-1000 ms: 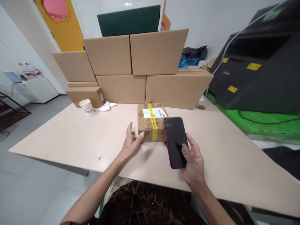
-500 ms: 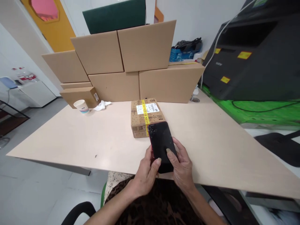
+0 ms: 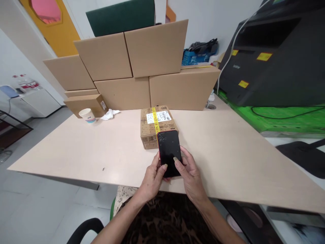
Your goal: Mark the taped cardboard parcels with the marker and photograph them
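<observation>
A black phone with a red edge (image 3: 169, 149) is held between both hands, its dark screen facing up. My left hand (image 3: 152, 178) grips its left side, thumb on the lower left of the front. On the right side my right hand (image 3: 191, 174) holds it, with the thumb resting on the screen. Small marks or cracks show near the phone's top. Just beyond, a small brown cardboard box (image 3: 149, 128) with yellow tape and a white label sits on the pale table (image 3: 114, 145); the phone's top overlaps the box's front corner in view.
Large cardboard boxes (image 3: 122, 95) are stacked along the back, a dark green box (image 3: 124, 18) on top. A paper cup (image 3: 87, 115) and crumpled white tissue (image 3: 109, 114) lie at back left. A big dark printer (image 3: 264, 74) stands on a green surface at right.
Both hands and the phone have moved slightly left and up. The phone appears more upright in view, less slanted. The view has shifted a little.
</observation>
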`<state>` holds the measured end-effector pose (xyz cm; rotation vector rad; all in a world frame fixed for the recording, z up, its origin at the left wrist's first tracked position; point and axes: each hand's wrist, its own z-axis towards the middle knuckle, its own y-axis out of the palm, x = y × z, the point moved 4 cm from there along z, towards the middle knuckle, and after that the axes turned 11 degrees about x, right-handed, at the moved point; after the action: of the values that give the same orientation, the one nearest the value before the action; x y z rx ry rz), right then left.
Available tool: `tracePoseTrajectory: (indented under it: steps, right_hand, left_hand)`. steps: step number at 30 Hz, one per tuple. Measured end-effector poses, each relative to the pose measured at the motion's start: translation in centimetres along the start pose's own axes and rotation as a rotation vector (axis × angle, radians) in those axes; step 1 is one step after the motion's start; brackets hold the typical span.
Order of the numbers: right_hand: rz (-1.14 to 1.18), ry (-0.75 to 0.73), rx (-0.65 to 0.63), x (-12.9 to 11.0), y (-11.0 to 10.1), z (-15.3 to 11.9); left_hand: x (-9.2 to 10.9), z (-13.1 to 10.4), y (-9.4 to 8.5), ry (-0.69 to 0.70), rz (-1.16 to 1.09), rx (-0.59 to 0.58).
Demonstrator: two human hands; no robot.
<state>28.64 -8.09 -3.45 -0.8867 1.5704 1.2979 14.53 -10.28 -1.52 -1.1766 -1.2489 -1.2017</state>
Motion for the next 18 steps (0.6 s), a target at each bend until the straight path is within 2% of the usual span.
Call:
tracePoseTrajectory:
  steps: [18]
  right_hand:
    - [0.037,-0.02,-0.002,-0.2,0.89,0.3]
  left_hand:
    - [-0.71,0.74,-0.28,-0.043,-0.046,0.062]
